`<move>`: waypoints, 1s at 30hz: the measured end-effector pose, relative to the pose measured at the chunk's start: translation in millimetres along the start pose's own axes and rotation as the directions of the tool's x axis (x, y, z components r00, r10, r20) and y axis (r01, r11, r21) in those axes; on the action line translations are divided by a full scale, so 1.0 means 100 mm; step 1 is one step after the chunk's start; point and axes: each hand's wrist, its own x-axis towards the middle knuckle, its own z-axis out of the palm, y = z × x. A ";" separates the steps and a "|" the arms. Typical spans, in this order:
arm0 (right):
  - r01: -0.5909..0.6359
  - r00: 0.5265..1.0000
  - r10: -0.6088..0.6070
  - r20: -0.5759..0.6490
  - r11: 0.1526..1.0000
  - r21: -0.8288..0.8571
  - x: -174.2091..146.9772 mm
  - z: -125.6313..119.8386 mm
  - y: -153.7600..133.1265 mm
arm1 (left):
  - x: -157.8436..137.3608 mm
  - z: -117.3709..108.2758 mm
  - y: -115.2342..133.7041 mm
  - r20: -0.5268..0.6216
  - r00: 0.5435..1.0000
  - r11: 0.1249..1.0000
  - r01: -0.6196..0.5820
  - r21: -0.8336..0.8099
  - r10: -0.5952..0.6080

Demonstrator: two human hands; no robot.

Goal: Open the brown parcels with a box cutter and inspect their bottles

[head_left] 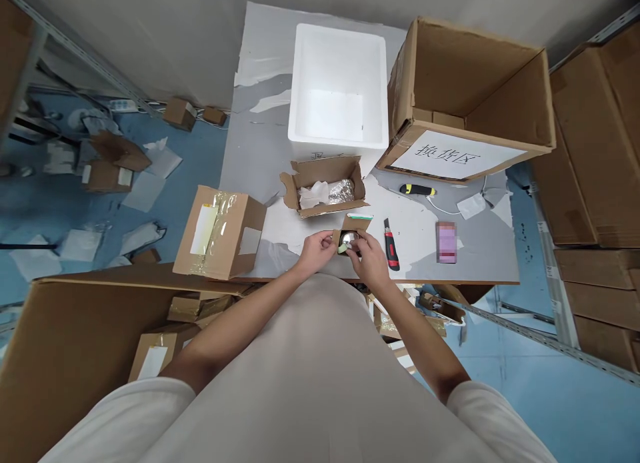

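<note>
A small open cardboard box (356, 223) is between my hands at the table's front edge. My left hand (319, 249) pinches its left flap. Inside the box sits a round, shiny silver object (349, 238), with a pale green piece (344, 248) at its lower side. My right hand (371, 257) has its thumb and fingers closed at the silver object, by the box's right side. Just beyond lies an open carton (325, 209) holding bubble wrap (341, 192) and white paper. A red and black utility knife (392, 248) lies right of my right hand.
A white foam box (340, 143) and a large open carton (470, 126) with a handwritten sign stand at the back. A yellow and black cutter (417, 189) and a pinkish, blurred rectangle (447, 242) lie to the right. Left is a taped carton (225, 229).
</note>
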 end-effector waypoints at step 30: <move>0.433 0.887 -0.441 0.134 0.897 0.088 0.16 -0.09 0.49 | 0.03 0.07 -0.49 0.098 0.873 0.843 -0.487 0.231 0.478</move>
